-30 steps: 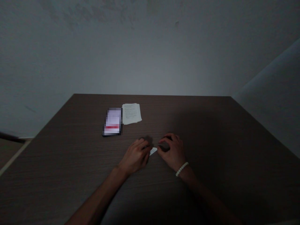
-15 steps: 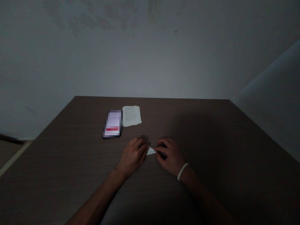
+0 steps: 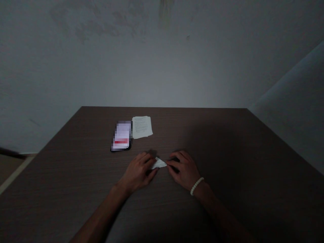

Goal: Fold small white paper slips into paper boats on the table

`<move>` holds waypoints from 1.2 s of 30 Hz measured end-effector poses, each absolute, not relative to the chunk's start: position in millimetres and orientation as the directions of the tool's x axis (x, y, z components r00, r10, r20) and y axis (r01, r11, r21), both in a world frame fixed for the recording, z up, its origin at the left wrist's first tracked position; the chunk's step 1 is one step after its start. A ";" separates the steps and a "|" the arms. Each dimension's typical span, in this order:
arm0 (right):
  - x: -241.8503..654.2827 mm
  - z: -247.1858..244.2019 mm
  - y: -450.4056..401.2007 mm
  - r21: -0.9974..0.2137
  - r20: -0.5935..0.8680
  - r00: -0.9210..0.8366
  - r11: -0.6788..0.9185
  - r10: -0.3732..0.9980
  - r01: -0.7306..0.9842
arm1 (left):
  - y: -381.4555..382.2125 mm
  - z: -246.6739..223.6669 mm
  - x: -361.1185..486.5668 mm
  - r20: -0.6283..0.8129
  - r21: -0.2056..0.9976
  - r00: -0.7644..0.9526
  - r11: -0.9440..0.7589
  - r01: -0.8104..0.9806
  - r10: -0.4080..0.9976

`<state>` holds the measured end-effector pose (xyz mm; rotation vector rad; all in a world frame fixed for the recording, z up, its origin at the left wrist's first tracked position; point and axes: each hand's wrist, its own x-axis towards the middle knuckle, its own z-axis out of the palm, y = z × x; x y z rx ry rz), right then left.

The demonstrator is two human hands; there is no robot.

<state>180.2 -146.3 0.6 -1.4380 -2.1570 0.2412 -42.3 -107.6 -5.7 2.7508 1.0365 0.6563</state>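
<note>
A small folded piece of white paper [image 3: 159, 163] with faint print lies between my hands, low over the table. Its right end narrows to a point, and there my right hand [image 3: 184, 169] pinches it between thumb and fingertips. My left hand [image 3: 140, 169] has its fingers over the paper's left end, thumb below, gripping it; that end is hidden under the fingers. A bracelet of pale beads [image 3: 196, 186] circles my right wrist.
A phone [image 3: 122, 136] with a lit, pixelated screen lies on the dark wooden table [image 3: 76, 175], left of my hands. Touching or close beside it is a stack of printed paper squares [image 3: 142, 127]. A stained wall [image 3: 162, 67] rises behind the table's far edge.
My left hand has shifted left along the paper, its thumb now apart from the fingers, so more of the paper shows. The right hand keeps its pinch at nearly the same place.
</note>
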 end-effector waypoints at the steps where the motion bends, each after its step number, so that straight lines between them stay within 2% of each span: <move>1: 180.4 0.0 -145.9 -0.427 0.330 -0.300 0.425 0.895 0.798 | -107.2 -7.5 -42.3 0.371 0.266 0.665 -0.760 0.593 0.649; 8: 178.3 -3.7 -143.6 -0.446 0.370 -0.300 0.451 0.879 0.773 | -105.6 -11.1 -41.5 0.438 0.285 0.647 -0.779 0.559 0.624; 15: 172.2 -4.5 -142.0 -0.454 0.398 -0.259 0.434 0.880 0.778 | -105.1 -9.0 -39.7 0.502 0.210 0.666 -0.825 0.525 0.552; 22: 169.2 -4.1 -140.1 -0.448 0.416 -0.227 0.416 0.881 0.791 | -108.2 -8.5 -39.5 0.489 0.145 0.716 -0.855 0.497 0.499; 27: 167.1 -2.6 -139.8 -0.441 0.423 -0.219 0.411 0.879 0.798 | -109.8 -7.3 -39.4 0.516 0.152 0.707 -0.863 0.481 0.485; 32: 167.0 -4.8 -139.5 -0.412 0.444 -0.216 0.412 0.870 0.813 | -108.3 -10.9 -37.8 0.555 0.247 0.613 -0.815 0.524 0.562; 36: 165.7 -5.6 -140.3 -0.370 0.475 -0.231 0.432 0.849 0.823 | -105.1 -8.0 -34.4 0.487 0.277 0.570 -0.736 0.618 0.662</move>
